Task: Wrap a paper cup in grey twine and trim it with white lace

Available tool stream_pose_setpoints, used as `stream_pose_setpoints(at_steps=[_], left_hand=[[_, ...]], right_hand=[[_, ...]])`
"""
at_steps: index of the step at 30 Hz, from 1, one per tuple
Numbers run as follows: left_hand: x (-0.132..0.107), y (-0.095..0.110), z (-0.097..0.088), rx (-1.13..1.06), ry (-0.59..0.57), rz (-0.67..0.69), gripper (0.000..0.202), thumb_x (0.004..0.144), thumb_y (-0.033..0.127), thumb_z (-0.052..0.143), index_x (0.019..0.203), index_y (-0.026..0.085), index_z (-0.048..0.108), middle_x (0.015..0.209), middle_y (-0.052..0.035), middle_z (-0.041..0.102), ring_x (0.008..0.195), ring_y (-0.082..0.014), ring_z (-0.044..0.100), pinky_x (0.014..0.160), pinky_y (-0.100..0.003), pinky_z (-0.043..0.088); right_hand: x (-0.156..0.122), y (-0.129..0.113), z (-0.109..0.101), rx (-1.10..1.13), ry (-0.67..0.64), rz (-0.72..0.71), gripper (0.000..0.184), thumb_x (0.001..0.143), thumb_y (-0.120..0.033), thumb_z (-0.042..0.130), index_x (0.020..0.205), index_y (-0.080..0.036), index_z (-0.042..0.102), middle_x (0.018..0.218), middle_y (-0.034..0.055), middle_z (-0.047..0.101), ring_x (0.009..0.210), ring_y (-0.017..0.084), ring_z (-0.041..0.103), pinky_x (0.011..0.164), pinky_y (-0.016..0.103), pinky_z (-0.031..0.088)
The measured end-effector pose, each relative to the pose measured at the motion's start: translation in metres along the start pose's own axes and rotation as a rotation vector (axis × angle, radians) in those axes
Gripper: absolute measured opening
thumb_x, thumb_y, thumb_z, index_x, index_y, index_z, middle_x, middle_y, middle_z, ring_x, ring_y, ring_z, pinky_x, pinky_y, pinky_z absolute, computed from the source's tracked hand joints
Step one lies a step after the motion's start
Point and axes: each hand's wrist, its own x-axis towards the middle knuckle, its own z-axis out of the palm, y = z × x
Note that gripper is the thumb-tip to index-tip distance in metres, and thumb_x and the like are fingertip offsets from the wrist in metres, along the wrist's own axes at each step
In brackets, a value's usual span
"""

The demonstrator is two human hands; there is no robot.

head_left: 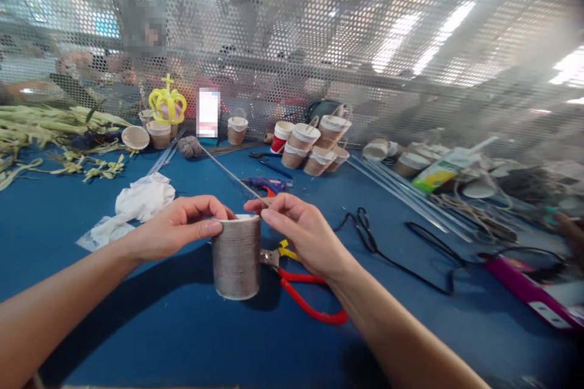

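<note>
My left hand (194, 225) pinches the rim of a cup wrapped in grey-brown yarn (236, 261), thumb outside and fingers inside. The cup is upright, with rows of yarn running round its side and a white rim on top. At the cup's right rim, my right hand (296, 225) is closed with the yarn strand (235, 177) between thumb and fingers. From there the strand runs taut to a yarn ball (189, 146) farther back. Red-handled scissors (314, 298) lie beside the cup, partly under my right hand. A blue glue gun (269, 183) rests behind both hands.
Finished small buckets (303, 137) are stacked at the back, near a yellow crown (168, 103). White cloth (145, 197) lies left. Clear glue sticks (410, 194), a black cord (365, 228) and a purple power strip (531, 292) are on the right. A perforated metal screen (283, 30) stands behind.
</note>
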Motion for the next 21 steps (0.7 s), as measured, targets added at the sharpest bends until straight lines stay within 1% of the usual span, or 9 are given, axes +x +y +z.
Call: stream_pose_setpoints(at_steps=[2, 7, 10, 15, 21], left_hand=[[0.0002, 0.0004, 0.0006, -0.056, -0.011, -0.009, 0.027, 0.076, 0.043, 0.058, 0.076, 0.016, 0.055, 0.095, -0.0062, 0.061, 0.092, -0.0202, 0.055, 0.08, -0.034, 0.042], [0.0, 0.0024, 0.001, -0.186, -0.026, -0.01, 0.025, 0.074, 0.041, 0.062, 0.075, 0.016, 0.056, 0.095, -0.0058, 0.061, 0.091, -0.0191, 0.055, 0.081, -0.032, 0.041], [0.0011, 0.0038, -0.0005, -0.242, -0.035, -0.004, 0.024, 0.074, 0.038, 0.063, 0.075, 0.015, 0.057, 0.096, -0.0067, 0.062, 0.094, -0.02, 0.054, 0.083, -0.033, 0.04], [0.0033, 0.0036, -0.0049, -0.236, -0.049, 0.006, 0.023, 0.075, 0.037, 0.062, 0.074, 0.014, 0.057, 0.093, -0.0074, 0.061, 0.093, -0.0206, 0.054, 0.084, -0.035, 0.039], [0.0046, 0.0007, -0.0076, -0.171, -0.062, 0.013, 0.023, 0.079, 0.037, 0.057, 0.077, 0.015, 0.054, 0.097, -0.0077, 0.06, 0.095, -0.0204, 0.053, 0.085, -0.034, 0.038]], right_hand=[[-0.0005, 0.0009, -0.001, 0.049, -0.036, 0.003, 0.016, 0.078, -0.024, 0.058, 0.066, -0.018, 0.049, 0.091, 0.0023, 0.066, 0.091, 0.013, 0.06, 0.085, 0.031, 0.042], [-0.0009, 0.0028, -0.0029, 0.105, -0.069, -0.008, 0.016, 0.078, -0.025, 0.059, 0.067, -0.018, 0.049, 0.081, 0.0008, 0.065, 0.097, 0.015, 0.057, 0.089, 0.033, 0.039], [-0.0006, 0.0026, -0.0044, 0.15, -0.106, 0.007, 0.017, 0.078, -0.026, 0.059, 0.067, -0.018, 0.048, 0.082, 0.0015, 0.064, 0.091, 0.015, 0.058, 0.085, 0.033, 0.04], [-0.0001, 0.0014, -0.0066, 0.209, -0.154, 0.035, 0.018, 0.075, -0.024, 0.062, 0.067, -0.018, 0.047, 0.082, 0.0021, 0.062, 0.078, 0.013, 0.057, 0.071, 0.029, 0.042], [0.001, 0.0002, -0.0069, 0.183, -0.121, 0.018, 0.018, 0.071, -0.022, 0.063, 0.065, -0.018, 0.047, 0.077, 0.0009, 0.06, 0.074, 0.012, 0.056, 0.068, 0.028, 0.041]])
